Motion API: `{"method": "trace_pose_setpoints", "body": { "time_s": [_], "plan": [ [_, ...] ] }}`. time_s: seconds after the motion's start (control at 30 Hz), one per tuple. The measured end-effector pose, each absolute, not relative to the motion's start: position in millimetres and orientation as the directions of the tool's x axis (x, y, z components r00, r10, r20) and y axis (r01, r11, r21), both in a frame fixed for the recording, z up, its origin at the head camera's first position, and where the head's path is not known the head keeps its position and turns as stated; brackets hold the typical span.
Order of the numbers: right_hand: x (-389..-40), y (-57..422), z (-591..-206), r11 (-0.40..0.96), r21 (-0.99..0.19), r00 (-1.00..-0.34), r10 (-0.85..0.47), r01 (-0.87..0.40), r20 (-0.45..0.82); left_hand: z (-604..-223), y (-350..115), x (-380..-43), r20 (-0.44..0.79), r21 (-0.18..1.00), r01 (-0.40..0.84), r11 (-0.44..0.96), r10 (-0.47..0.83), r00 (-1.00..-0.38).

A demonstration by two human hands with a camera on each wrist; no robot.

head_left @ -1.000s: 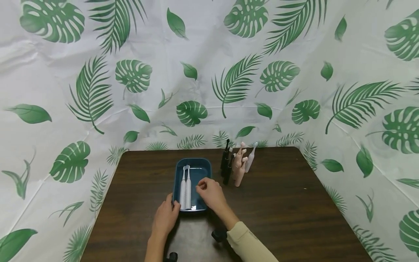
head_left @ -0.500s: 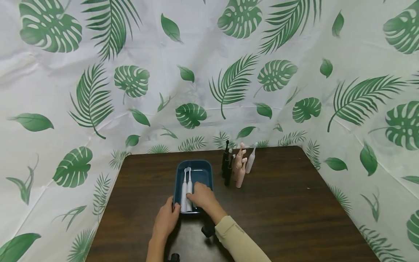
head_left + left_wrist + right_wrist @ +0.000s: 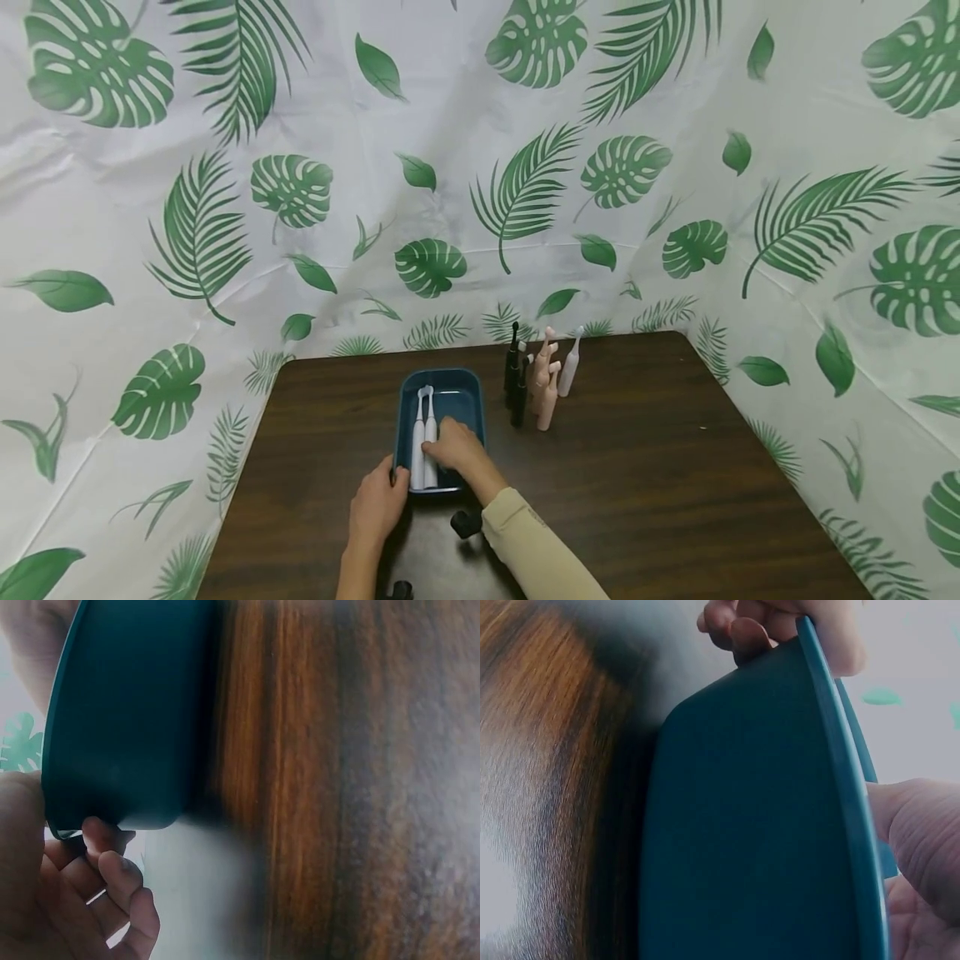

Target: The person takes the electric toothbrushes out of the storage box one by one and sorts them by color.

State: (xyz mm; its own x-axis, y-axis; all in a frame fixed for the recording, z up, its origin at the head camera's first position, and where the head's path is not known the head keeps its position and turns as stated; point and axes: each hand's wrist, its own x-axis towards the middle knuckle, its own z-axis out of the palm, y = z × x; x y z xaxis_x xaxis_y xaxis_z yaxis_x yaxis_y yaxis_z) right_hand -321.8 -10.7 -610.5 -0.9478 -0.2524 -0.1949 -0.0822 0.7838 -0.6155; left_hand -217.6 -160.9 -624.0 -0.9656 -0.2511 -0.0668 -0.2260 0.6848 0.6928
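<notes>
Two white electric toothbrushes, a left one (image 3: 417, 454) and a right one (image 3: 431, 425), lie side by side, heads away from me, in a dark blue tray (image 3: 480, 408). My left hand (image 3: 377, 500) grips the tray's near left corner. Its fingers (image 3: 120, 874) are curled outside the wall in the left wrist view. Inside the tray, my right hand (image 3: 459, 450) pinches the right toothbrush by its handle, thumb over it; its other fingertips are hidden. In the right wrist view the tray wall hides much of that hand.
Right of the tray stand several upright electric toothbrushes: black ones (image 3: 519, 396), pink ones (image 3: 547, 404) and a white one (image 3: 570, 371). The dark wooden table (image 3: 637, 483) meets a leaf-patterned cloth (image 3: 555, 208) behind and at both sides.
My right hand has come down and left from above the tray's right side onto the right toothbrush. The left hand keeps its hold on the corner. The view has shifted slightly.
</notes>
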Motion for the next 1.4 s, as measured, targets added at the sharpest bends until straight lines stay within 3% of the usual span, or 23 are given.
{"method": "trace_pose_setpoints", "body": {
  "time_s": [0.73, 1.07, 1.4],
  "plan": [
    [-311, -13, -607, 0.660, -0.749, -0.938, -0.216, 0.064, -0.271, -627, -159, -215, -0.033, 0.687, -0.225, 0.691, -0.280, -0.960],
    [-313, -14, -621, 0.674, -0.739, -0.951, -0.238, -0.016, -0.197, -627, -158, -216, -0.041, 0.703, -0.227, 0.674, -0.280, -0.959],
    [-308, -14, -610, 0.634, -0.771, -0.945, -0.210, 0.063, -0.249, -624, -158, -216, -0.030, 0.708, -0.214, 0.673, -0.274, -0.961]
  ]
}}
